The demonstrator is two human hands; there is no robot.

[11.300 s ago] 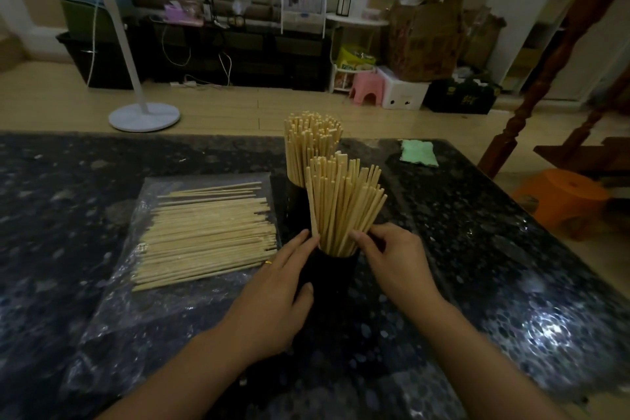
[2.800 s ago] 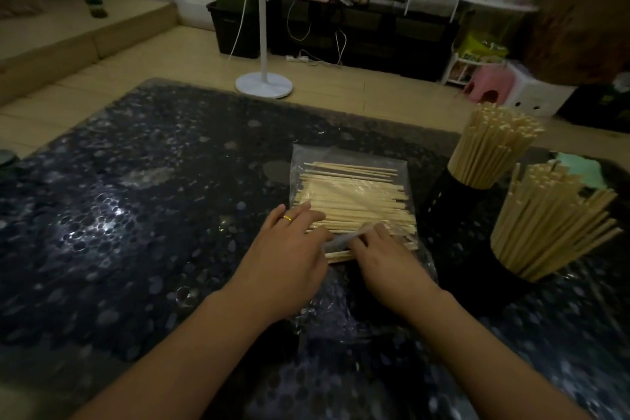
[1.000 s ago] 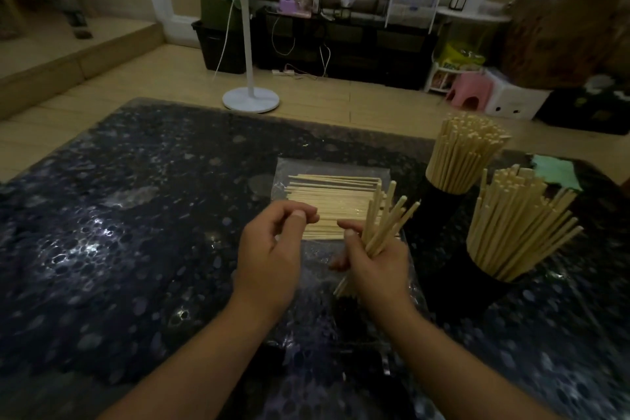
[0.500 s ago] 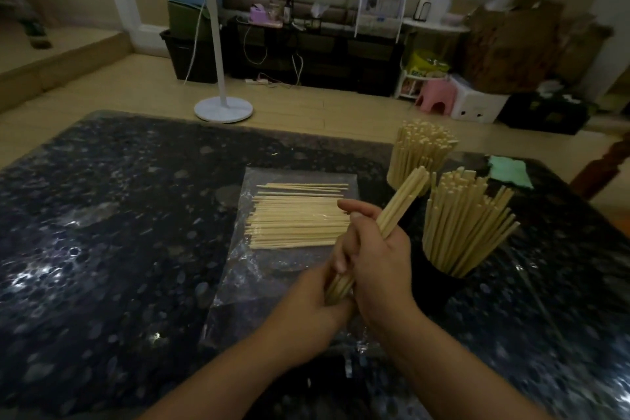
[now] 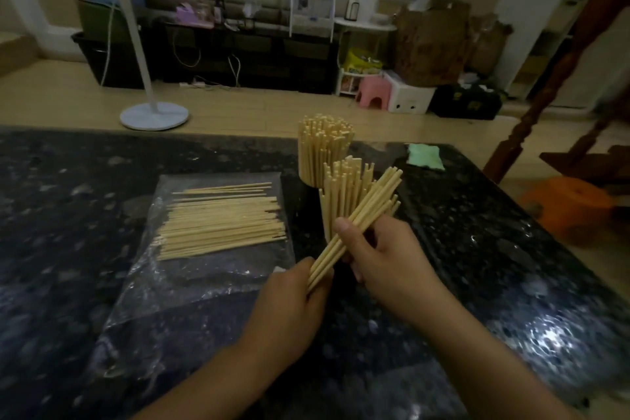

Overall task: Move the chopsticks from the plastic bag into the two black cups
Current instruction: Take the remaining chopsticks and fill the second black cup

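Surface (image 5: 511,249): dark, speckled, glossy; carries everything below. Lighting dim.

Plastic bag (image 5: 191,283): clear, lying flat on the surface, left of centre. A layer of loose chopsticks (image 5: 221,225) lies on it, roughly parallel, tips pointing right. Whether they sit inside the bag or on top of it cannot be told.

Far cup (image 5: 308,193) and near cup (image 5: 312,232): both black and nearly lost against the dark surface; only slivers show. Each is packed with upright chopsticks, the far cluster tight, the near one splayed. The two stand just beside each other, right of the bag.

Held bundle (image 5: 358,222): a small sheaf, tilted, upper ends up and to the right, crossing in front of the near cup's sticks.

Right hand (image 5: 381,252): fingers and thumb clamped round the bundle's middle.
Left hand (image 5: 289,303): curled at the bundle's lower ends, apparently squaring them up.

Judgement: step in hand is evening the sheaf before insertion; a good share of sticks is not yet transferred.

Risks:
- Near cup looks full; forcing the sheaf in could tip it into the far cup.
- Splayed sticks could deflect entering tips, spilling some.
- Uneven ends may let single sticks slip from the grasp.
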